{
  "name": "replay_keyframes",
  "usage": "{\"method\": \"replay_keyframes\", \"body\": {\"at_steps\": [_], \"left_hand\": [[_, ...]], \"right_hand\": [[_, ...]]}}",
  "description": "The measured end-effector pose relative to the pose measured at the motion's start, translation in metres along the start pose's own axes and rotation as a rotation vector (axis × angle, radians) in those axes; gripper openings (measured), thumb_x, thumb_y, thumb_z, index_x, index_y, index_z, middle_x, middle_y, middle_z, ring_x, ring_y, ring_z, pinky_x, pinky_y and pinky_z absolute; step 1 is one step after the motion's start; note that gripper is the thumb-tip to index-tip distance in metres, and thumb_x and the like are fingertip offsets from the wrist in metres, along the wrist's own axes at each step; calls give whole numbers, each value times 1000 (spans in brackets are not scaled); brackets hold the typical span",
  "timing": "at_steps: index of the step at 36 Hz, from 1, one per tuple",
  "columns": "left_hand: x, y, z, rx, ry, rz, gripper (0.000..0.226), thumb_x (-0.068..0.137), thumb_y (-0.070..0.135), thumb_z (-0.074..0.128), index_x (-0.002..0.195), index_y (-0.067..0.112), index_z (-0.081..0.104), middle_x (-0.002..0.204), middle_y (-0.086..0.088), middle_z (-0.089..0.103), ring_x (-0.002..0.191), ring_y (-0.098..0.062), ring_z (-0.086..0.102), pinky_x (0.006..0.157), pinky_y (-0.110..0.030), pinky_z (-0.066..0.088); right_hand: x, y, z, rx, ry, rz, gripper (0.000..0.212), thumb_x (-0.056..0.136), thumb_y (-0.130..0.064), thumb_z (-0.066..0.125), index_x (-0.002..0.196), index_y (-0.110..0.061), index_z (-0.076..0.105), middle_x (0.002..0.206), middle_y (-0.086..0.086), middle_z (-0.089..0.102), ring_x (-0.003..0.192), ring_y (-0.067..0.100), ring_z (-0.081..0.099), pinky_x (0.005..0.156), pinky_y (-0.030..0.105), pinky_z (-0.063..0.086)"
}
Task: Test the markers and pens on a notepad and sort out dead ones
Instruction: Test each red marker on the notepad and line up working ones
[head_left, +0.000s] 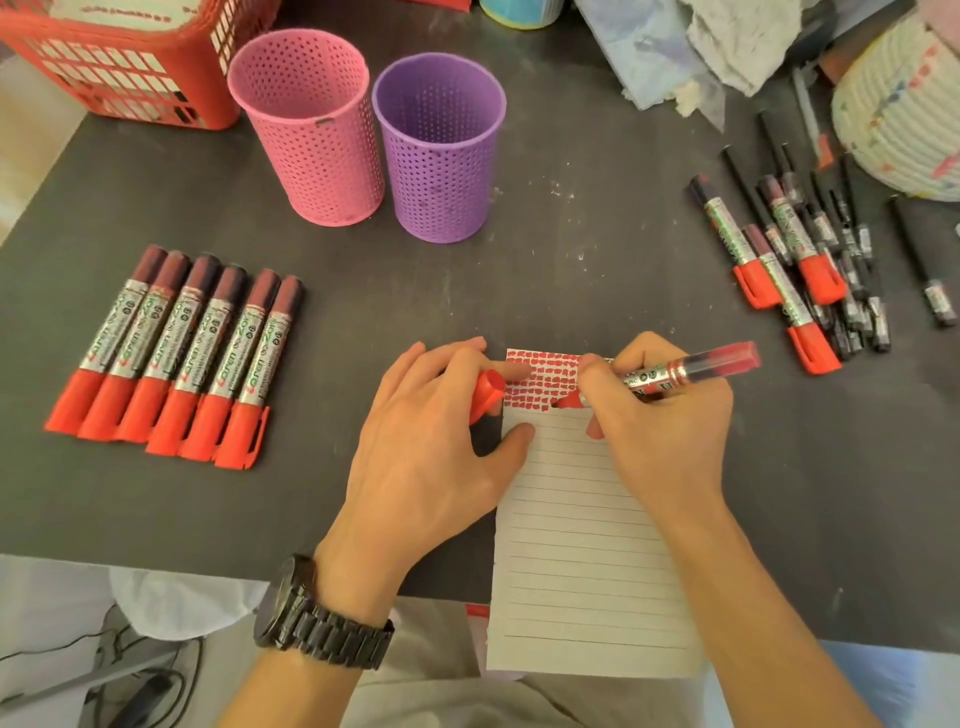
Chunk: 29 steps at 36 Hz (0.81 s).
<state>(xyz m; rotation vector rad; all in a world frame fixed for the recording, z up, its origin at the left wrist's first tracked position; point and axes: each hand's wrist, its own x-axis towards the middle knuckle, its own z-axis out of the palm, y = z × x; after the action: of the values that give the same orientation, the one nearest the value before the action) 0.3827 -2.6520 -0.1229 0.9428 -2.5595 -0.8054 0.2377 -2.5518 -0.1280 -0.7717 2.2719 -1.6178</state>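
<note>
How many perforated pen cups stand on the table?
2: the pink cup stands behind the marker row; the purple cup stands beside it, on its right.

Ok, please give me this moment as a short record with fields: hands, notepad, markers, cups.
left hand: holds red cap, fingers touch notepad
right hand: grips uncapped red marker, tip on paper
notepad: red test marks across top, lines below blank
left row: six capped red markers, side by side
right pile: red markers mixed with black pens
cups: pink cup and purple cup, upright, adjacent
</note>
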Motion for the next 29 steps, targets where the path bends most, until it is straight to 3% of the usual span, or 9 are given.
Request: {"method": "replay_keyframes", "body": {"at_steps": [8, 14, 18, 29], "left_hand": [[0, 0, 0, 21, -25, -17, 37, 82, 48, 75, 109, 28, 60, 138, 9, 59, 131, -13, 50, 116, -24, 11], [0, -1, 1, -14, -17, 9, 30, 81, 47, 71, 98, 31, 52, 133, 10, 62, 127, -4, 41, 112, -5, -3], [1, -2, 1, -23, -19, 19, 36, 83, 46, 69, 96, 39, 36, 132, 12, 62, 129, -3, 43, 115, -8, 0], [0, -4, 2, -36, -8, 28, 33, 83, 51, 61, 95, 42, 31, 132, 12, 63, 129, -2, 44, 115, -7, 0]], "right_hand": [[0, -3, 1, -42, -15, 0, 23, 82, -17, 66, 63, -8, 58, 50, 4, 61, 42, 15, 59, 43, 30, 46], [0, -4, 1, -71, -19, -8, 24, 82, -15, 67, 62, -6, 56, 50, 7, 59, 44, 26, 58, 42, 38, 45], [1, -3, 2, -85, -19, -13, 25, 82, -13, 67, 62, -5, 55, 50, 12, 57, 46, 32, 58, 42, 41, 43], [2, -2, 2, -90, -14, -25, 25, 81, -18, 65, 61, -7, 54, 50, 12, 55, 49, 37, 56, 44, 46, 42]]}}
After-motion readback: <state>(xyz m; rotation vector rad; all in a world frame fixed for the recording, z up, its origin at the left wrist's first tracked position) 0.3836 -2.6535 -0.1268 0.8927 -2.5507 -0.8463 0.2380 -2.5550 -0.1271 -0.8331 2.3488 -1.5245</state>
